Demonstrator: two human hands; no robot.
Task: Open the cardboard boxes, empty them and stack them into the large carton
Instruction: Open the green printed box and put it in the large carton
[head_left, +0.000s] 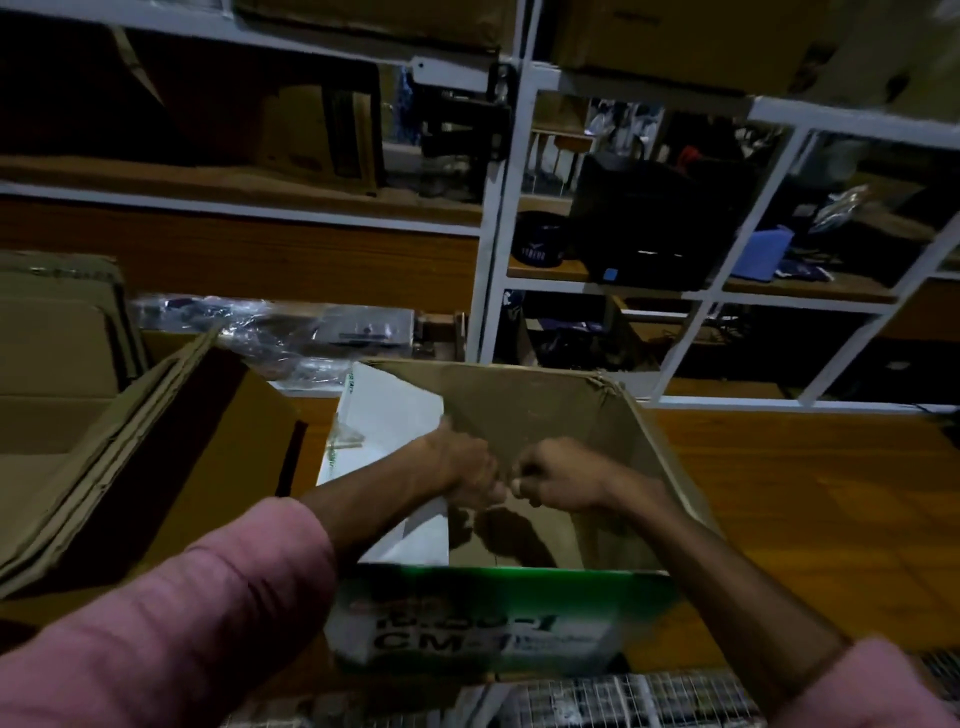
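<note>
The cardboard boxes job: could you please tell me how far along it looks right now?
Partly done, it seems. Flattened cardboard already stands stacked in the large carton on the left. In hand: the open green-printed box, where the left hand and right hand meet inside, fingers curled; what they grip is unclear. A white flap stands at its left. Left to do: stacking this box; others cannot be seen.

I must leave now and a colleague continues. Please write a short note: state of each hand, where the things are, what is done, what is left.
Left hand and right hand: both curled, meeting inside the open box; what they pinch is too small to tell.
The box's white flap is folded open on the left.
Large carton stands left, with flattened cardboard in it.
Done: box opened.
Left: finish this box, then stack it into the carton.
</note>
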